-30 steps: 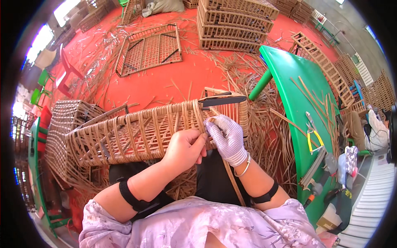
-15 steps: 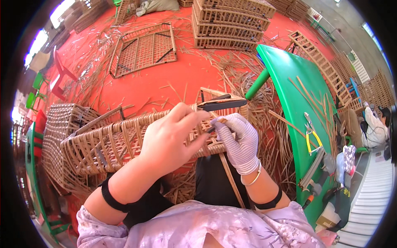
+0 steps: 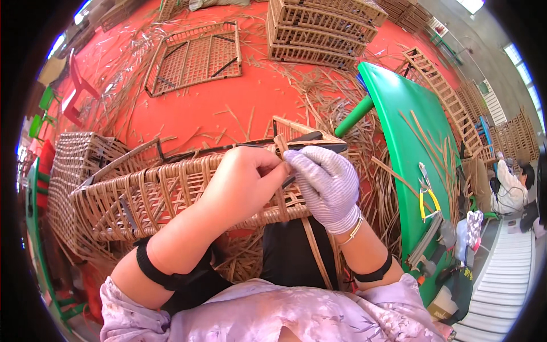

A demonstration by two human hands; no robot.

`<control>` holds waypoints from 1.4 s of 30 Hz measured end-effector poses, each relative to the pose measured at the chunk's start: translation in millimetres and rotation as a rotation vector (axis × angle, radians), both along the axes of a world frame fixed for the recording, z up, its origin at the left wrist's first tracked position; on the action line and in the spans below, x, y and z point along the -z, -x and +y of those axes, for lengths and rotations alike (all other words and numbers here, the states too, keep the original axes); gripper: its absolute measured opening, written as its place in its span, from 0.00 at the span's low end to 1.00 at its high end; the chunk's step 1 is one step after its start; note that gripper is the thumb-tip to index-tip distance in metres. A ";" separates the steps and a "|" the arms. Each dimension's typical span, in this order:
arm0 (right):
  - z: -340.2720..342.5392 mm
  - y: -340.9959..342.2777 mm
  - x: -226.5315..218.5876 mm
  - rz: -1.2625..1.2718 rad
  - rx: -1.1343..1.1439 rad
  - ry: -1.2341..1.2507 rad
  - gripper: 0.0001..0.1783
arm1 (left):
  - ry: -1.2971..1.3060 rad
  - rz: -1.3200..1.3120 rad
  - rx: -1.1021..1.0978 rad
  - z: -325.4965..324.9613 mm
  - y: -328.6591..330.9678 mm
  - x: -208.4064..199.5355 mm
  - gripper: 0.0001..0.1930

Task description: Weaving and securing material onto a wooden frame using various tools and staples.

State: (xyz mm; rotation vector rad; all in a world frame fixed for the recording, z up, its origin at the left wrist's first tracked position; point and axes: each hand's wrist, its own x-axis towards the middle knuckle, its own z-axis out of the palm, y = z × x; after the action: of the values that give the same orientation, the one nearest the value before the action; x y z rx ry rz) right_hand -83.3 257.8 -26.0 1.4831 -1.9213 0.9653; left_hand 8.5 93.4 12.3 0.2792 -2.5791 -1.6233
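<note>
A woven rattan basket frame (image 3: 154,196) lies across my lap, its open lattice side facing me. My bare left hand (image 3: 242,182) is closed, thumb and index finger pinched near the frame's right end. Against it, my right hand (image 3: 327,185), in a striped white glove, is closed too, its fingertips meeting those of the left. Between them a flat rattan strip (image 3: 280,143) sticks up above the fingers; its gripped part is hidden. Just behind my right fingers are dark bars (image 3: 310,146) at the frame's corner. Another long strip (image 3: 317,251) hangs down over my dark trousers.
At right stands a green table (image 3: 393,114) with yellow-handled cutters (image 3: 427,199) and loose strips. Stacked rattan trays (image 3: 319,34) and a flat lattice frame (image 3: 196,60) are on the red floor, among scattered strips. Another woven basket (image 3: 74,188) is at left. A person (image 3: 510,191) sits far right.
My left fingers, spread apart before, have closed in a pinch against the gloved right fingertips. The rattan strip now stands up between the hands.
</note>
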 end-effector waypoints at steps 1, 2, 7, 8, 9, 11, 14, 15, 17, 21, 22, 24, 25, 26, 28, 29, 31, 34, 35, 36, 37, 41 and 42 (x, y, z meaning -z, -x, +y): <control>-1.6 2.2 0.9 0.000 -0.007 -0.003 0.18 | -0.049 -0.074 0.007 -0.8 2.4 -1.8 0.13; -3.2 4.4 2.6 0.024 0.004 -0.026 0.18 | -0.098 -0.147 0.013 -1.7 3.5 -1.9 0.13; 2.3 19.2 1.5 0.152 -0.002 -0.093 0.18 | -0.137 -0.131 0.059 -5.4 5.6 0.4 0.14; 2.2 22.7 2.9 0.149 -0.027 -0.109 0.18 | -0.135 -0.160 0.079 -6.8 6.0 -1.6 0.14; 3.4 24.7 2.5 0.146 -0.031 -0.112 0.18 | -0.139 -0.163 0.075 -8.1 6.4 -3.8 0.14; 4.3 27.4 -3.2 0.147 -0.074 -0.165 0.17 | -0.103 -0.204 0.141 -11.4 7.1 -10.5 0.14; 4.5 28.5 -3.8 0.185 -0.104 -0.160 0.17 | 0.006 0.012 0.114 -22.6 8.6 -9.9 0.12; 4.7 28.8 -4.2 0.185 -0.103 -0.168 0.17 | 0.112 0.107 0.074 -29.2 13.8 -12.4 0.10; 0.9 27.1 -5.6 0.127 -0.116 -0.138 0.19 | 0.168 0.250 0.100 -47.8 27.6 -6.9 0.11; -2.0 24.9 -6.7 0.095 -0.107 -0.164 0.19 | -0.002 -0.075 0.340 -68.1 52.6 -3.1 0.15; -0.1 26.9 -7.3 0.094 -0.099 -0.167 0.19 | -0.005 -0.179 0.384 -67.1 57.4 -1.4 0.17; 2.7 30.3 -8.8 0.071 -0.076 -0.177 0.16 | -0.076 -0.203 0.370 -66.6 59.1 4.6 0.18; 3.5 32.1 -10.1 0.069 -0.076 -0.180 0.16 | -0.142 -0.228 0.353 -66.5 59.5 6.9 0.18; 3.7 33.7 -12.2 0.040 -0.095 -0.193 0.16 | -0.145 -0.228 0.353 -67.6 59.0 8.2 0.18; 2.1 35.3 -17.3 0.011 -0.114 -0.212 0.16 | -0.166 -0.281 0.344 -70.0 57.2 8.1 0.19; 1.2 35.8 -20.7 -0.002 -0.131 -0.218 0.15 | -0.172 -0.279 0.345 -69.9 57.1 8.5 0.19; -1.4 37.0 -21.7 -0.016 -0.150 -0.230 0.15 | -0.201 -0.268 0.351 -70.0 56.4 9.0 0.18; -6.8 36.9 -20.8 -0.073 -0.131 -0.243 0.14 | -0.259 -0.295 0.353 -70.1 56.1 8.2 0.18; -8.1 36.3 -23.0 -0.047 -0.124 -0.264 0.13 | -0.263 -0.295 0.351 -70.4 56.1 9.8 0.18; -9.2 35.6 -25.5 -0.022 -0.117 -0.284 0.13 | -0.292 -0.307 0.342 -70.5 56.3 12.1 0.18; -9.8 34.9 -29.5 -0.022 -0.119 -0.288 0.13 | -0.321 -0.319 0.333 -70.7 56.6 13.4 0.18; -10.7 29.9 -36.7 0.012 -0.085 -0.364 0.13 | -0.344 -0.371 0.341 -70.4 57.8 12.4 0.16; -10.8 28.6 -37.0 0.014 -0.068 -0.355 0.14 | -0.321 -0.352 0.354 -69.9 58.7 13.7 0.16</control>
State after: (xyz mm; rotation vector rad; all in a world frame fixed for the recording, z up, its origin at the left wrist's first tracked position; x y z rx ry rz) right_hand -111.9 247.0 11.0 1.7543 -2.1244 0.6618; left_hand -50.2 23.5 -1.4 0.1412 -2.7233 -2.3085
